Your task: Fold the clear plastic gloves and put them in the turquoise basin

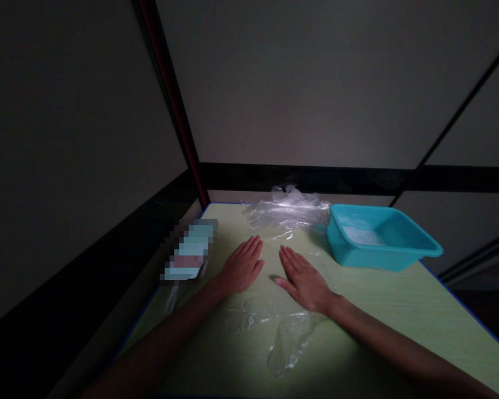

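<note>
A clear thin plastic bag [289, 343] lies spread on the pale green table [399, 321], its crumpled lower part toward me. My left hand [243, 266] rests flat at the bag's left side, palm down with fingers stretched forward. On the right side, my right hand [303, 280] is also palm down, fingers extended and thumb apart. Neither hand grips anything. Beyond my fingertips sits a loose heap of clear plastic bags [291, 210] at the table's far edge. The bag's exact outline under my hands is hard to make out.
A turquoise plastic basin [374, 255] with something white inside stands at the far right of the table. Near the left edge is a blurred-out, phone-like rectangular object [191, 252], with a pale strip [171, 299] below it. Panelled walls [295, 100] rise behind and to the left.
</note>
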`<action>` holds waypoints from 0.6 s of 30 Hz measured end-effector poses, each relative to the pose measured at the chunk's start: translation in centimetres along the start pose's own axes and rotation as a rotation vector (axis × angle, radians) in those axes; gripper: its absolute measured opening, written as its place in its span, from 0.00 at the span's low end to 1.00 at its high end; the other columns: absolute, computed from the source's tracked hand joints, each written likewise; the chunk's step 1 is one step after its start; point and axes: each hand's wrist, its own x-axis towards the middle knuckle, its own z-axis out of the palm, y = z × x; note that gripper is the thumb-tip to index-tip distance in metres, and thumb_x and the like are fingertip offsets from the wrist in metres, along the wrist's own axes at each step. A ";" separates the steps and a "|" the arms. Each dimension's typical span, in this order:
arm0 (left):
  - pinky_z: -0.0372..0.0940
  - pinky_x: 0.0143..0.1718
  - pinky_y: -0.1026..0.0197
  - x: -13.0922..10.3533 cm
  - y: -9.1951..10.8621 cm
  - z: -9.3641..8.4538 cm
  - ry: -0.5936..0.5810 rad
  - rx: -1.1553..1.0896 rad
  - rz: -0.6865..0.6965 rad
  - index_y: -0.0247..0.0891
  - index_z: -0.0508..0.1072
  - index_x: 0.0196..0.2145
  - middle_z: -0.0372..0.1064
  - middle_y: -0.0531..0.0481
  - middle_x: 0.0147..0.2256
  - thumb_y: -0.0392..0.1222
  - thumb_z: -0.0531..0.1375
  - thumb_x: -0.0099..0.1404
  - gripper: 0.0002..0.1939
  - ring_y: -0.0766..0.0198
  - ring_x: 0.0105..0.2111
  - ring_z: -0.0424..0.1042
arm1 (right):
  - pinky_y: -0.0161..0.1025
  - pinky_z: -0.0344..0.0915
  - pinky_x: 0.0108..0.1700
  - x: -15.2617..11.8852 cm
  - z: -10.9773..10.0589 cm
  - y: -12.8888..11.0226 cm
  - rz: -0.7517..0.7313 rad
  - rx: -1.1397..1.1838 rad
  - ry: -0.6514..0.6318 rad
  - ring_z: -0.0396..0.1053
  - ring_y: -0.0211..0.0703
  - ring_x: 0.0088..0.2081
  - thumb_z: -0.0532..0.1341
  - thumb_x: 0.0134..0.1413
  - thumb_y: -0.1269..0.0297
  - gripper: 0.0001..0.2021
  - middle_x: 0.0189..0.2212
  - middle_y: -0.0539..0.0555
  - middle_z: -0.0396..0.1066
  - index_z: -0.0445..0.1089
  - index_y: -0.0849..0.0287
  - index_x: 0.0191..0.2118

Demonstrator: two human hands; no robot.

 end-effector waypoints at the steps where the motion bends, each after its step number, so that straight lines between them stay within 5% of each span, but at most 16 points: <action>1: 0.44 0.56 0.56 0.0 0.0 0.0 0.002 0.002 0.002 0.26 0.52 0.55 0.46 0.38 0.57 0.42 0.44 0.64 0.24 0.58 0.58 0.44 | 0.46 0.45 0.58 -0.4 -0.1 0.5 0.009 -0.010 -0.009 0.40 0.49 0.59 0.40 0.56 0.46 0.35 0.59 0.64 0.42 0.46 0.73 0.58; 18: 0.43 0.56 0.57 0.4 -0.6 -0.6 -0.102 -0.056 -0.118 0.24 0.50 0.55 0.44 0.36 0.58 0.46 0.44 0.63 0.27 0.58 0.58 0.42 | 0.48 0.45 0.58 -3.8 -0.6 4.1 0.106 -0.028 0.053 0.39 0.48 0.59 0.39 0.57 0.48 0.34 0.58 0.65 0.42 0.46 0.75 0.58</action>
